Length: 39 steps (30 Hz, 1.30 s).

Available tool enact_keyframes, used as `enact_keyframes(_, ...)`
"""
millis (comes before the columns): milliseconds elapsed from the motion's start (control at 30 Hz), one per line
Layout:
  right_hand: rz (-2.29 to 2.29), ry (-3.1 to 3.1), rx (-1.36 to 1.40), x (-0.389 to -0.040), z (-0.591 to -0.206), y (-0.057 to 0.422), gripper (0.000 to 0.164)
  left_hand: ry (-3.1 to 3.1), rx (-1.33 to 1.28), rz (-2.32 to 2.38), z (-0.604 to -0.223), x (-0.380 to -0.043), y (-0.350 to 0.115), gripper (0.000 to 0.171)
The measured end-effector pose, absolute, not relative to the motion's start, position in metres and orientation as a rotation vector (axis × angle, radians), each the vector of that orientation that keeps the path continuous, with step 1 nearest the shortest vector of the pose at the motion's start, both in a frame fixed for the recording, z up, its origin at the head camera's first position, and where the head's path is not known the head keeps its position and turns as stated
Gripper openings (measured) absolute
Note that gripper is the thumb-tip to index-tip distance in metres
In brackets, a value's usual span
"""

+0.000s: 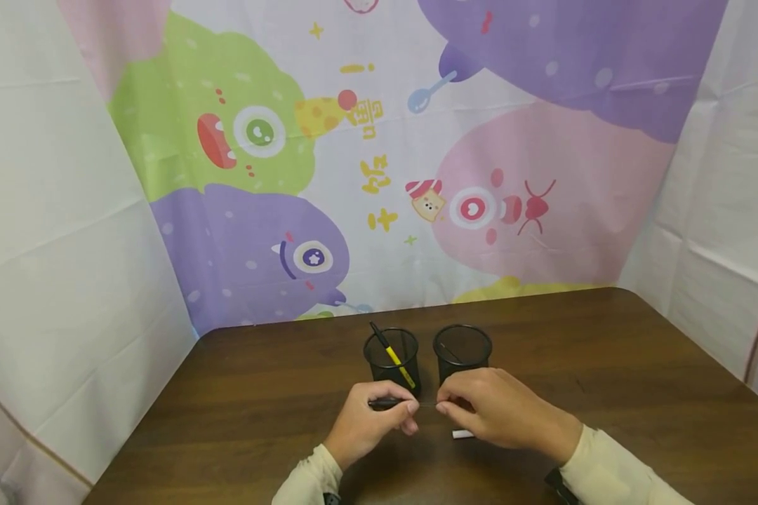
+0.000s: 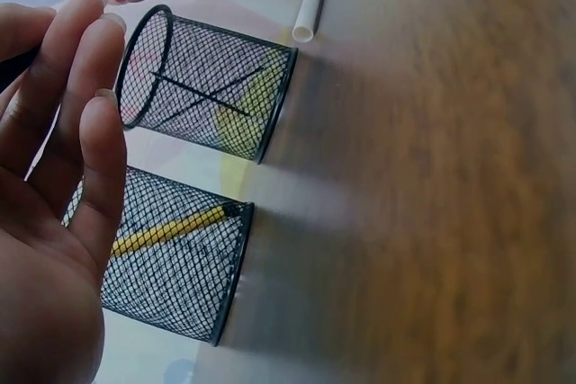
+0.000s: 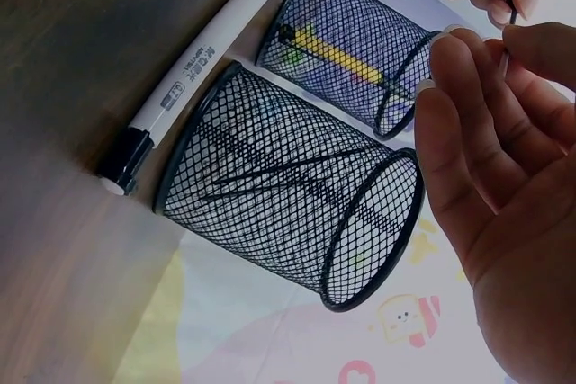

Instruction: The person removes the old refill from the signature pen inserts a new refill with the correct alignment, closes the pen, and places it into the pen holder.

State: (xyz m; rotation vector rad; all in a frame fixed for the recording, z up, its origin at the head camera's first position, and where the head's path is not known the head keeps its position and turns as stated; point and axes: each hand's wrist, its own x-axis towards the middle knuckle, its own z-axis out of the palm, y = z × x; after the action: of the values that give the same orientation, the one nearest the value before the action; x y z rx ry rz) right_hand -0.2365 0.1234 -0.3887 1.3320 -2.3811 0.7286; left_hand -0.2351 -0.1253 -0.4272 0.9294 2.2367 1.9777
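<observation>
My left hand (image 1: 373,417) grips a slim black pen (image 1: 384,403), its end jutting out past the thumb side. A thin dark rod (image 3: 512,8) spans the short gap between the two hands. My right hand (image 1: 502,407) pinches the rod's other end between thumb and fingertips. Just beyond the hands stand two black mesh pen cups. The left cup (image 1: 391,354) holds a yellow-and-black pen (image 1: 393,356) leaning against its rim. In the right cup (image 3: 288,186), several thin dark sticks (image 3: 288,173) lean at a slant.
A white marker (image 3: 211,56) with a black end lies on the brown wooden table (image 1: 259,393), beside the right cup and partly hidden by my right hand in the head view. Behind the table hangs a cartoon-printed cloth (image 1: 391,266), with white cloth on both sides.
</observation>
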Motion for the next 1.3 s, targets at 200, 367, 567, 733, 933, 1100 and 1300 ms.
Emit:
enact_keyframes(200,0.731,-2.403,1.314,-0.2372,-0.3896,0.1248,0.011,2.219,0.968,1.994,-0.4282,-0.2362,-0.1266,0.015)
enact_keyframes(367,0.727,-2.410,1.308,-0.2377,-0.3902,0.1262,0.012,2.214,0.948,1.988,-0.4270,-0.2364,-0.1274,0.017)
enact_keyframes(567,0.720,-2.412,1.295,-0.2393,-0.3895,0.1274,0.013,2.227,0.928,1.988,-0.4236,-0.2370,-0.1282,0.020)
enact_keyframes(733,0.730,-2.428,1.290,-0.2396,-0.3893,0.1288,0.013,2.224,0.935,2.000,-0.4230,-0.2371,-0.1292,0.015)
enact_keyframes(933,0.727,-2.434,1.285,-0.2409,-0.3886,0.1294,0.013,2.214,0.917,2.042,-0.4244,-0.2374,-0.1312,0.018)
enact_keyframes(1100,0.714,-2.430,1.274,-0.2415,-0.3873,0.1296,0.013,2.213,0.896,2.064,-0.4248,-0.2381,-0.1325,0.015)
enact_keyframes(1300,0.713,-2.418,1.275,-0.2414,-0.3874,0.1300,0.012,2.230,0.876,2.068,-0.4247,-0.2383,-0.1329,0.020)
